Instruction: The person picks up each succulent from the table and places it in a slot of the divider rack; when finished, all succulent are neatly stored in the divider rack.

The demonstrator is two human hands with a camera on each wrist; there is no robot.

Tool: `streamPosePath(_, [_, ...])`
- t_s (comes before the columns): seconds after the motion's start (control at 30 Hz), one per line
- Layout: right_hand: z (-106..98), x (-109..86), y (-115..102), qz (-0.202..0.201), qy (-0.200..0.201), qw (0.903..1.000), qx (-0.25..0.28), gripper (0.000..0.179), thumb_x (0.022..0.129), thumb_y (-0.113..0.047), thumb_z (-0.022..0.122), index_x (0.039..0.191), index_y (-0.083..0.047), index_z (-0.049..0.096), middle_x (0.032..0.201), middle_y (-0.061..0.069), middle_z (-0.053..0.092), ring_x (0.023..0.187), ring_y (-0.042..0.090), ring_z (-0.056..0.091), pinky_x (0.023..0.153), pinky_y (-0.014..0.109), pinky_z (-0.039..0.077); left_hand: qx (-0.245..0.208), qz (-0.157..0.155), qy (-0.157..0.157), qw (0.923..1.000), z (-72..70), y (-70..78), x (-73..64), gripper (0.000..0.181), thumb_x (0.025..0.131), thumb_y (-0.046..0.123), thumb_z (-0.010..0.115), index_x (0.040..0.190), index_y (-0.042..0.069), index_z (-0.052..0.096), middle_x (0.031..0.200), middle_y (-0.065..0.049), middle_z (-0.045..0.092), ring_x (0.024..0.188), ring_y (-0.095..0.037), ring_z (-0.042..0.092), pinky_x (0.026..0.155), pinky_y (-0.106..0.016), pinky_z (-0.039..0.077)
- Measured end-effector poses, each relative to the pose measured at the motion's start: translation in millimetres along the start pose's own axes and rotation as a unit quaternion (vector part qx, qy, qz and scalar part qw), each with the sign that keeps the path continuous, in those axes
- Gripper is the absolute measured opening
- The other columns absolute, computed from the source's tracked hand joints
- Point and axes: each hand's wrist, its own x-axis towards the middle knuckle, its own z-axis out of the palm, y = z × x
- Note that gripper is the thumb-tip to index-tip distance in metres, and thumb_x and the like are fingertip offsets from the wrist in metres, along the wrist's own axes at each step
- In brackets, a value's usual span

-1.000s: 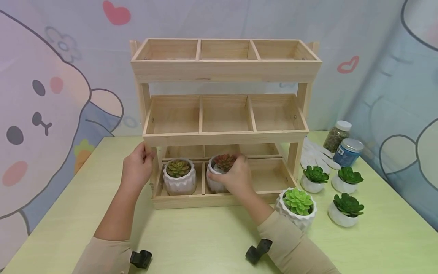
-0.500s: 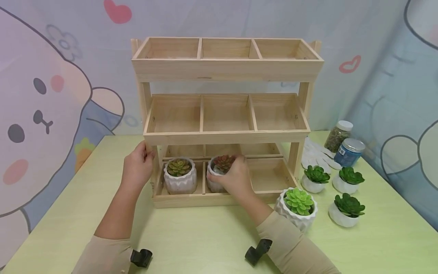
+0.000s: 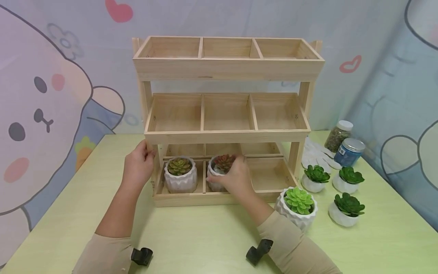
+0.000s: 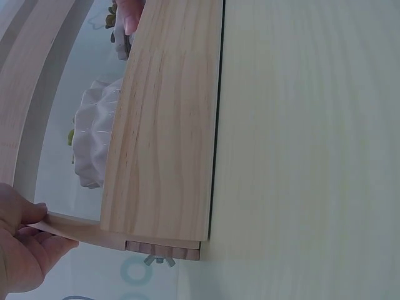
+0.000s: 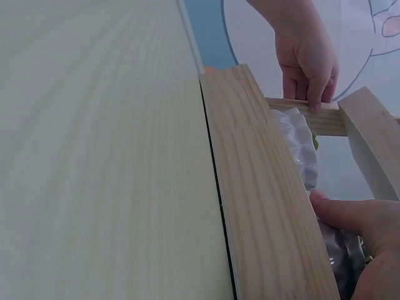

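Observation:
A three-tier wooden plant stand faces me, each tier split into three compartments. My left hand pinches its left upright post below the middle tier. In the bottom tier's middle compartment, my right hand grips a white pot with a reddish succulent, thumb on the near left side; its other fingers are mostly hidden behind. Another potted succulent, yellow-green, stands upright in the bottom left compartment. The right wrist view shows the right thumb against the pot, just behind the front board.
Right of the stand are a ribbed white pot with a bright green succulent and three small dark green ones, the nearest at front. Behind them lie white gloves, a blue jar and a white-capped bottle.
Both hands keep their places on the post and the pot. Only the head view has shifted very slightly.

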Motion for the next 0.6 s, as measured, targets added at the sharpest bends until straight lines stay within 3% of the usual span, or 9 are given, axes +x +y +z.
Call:
streamPosePath(0.2, [-12.8, -2.7, -5.6, 0.015, -0.022, 0.9996, 0.010, 0.111, 0.051, -0.043, 0.091, 0.134, 0.006, 0.036, 0.127, 0.022, 0.045, 0.118, 0.037, 0.045, 0.098, 0.045, 0.039, 0.000, 0.002, 0.004, 1.0000, 0.2, -0.3, -0.4, 0.021, 0.095, 0.005, 0.051, 0.115, -0.002, 0.053, 0.107, -0.024, 0.063, 0.099, -0.040, 0.060, 0.079, -0.052, 0.049])
streamPosePath(0.47, [-44.4, -22.9, -16.7, -0.008, -0.043, 0.9966, 0.070, 0.098, 0.060, -0.033, 0.089, 0.135, 0.003, 0.037, 0.129, 0.018, 0.046, 0.119, 0.031, 0.044, 0.101, 0.044, 0.036, 0.002, 0.000, 0.001, 1.0000, -0.8, 0.8, 0.4, 0.018, 0.096, 0.006, 0.050, 0.112, -0.001, 0.053, 0.106, -0.023, 0.063, 0.100, -0.040, 0.059, 0.080, -0.052, 0.049])
streamPosePath(0.6, [-66.6, -39.4, -22.5, -0.031, -0.064, 0.9953, 0.066, 0.093, 0.064, -0.033, 0.087, 0.136, -0.001, 0.038, 0.134, 0.013, 0.046, 0.124, 0.027, 0.042, 0.103, 0.041, 0.034, 0.006, 0.008, 0.007, 0.9999, 0.0, -0.7, -0.1, 0.017, 0.095, 0.005, 0.051, 0.111, -0.002, 0.053, 0.104, -0.023, 0.064, 0.097, -0.040, 0.060, 0.078, -0.052, 0.050])
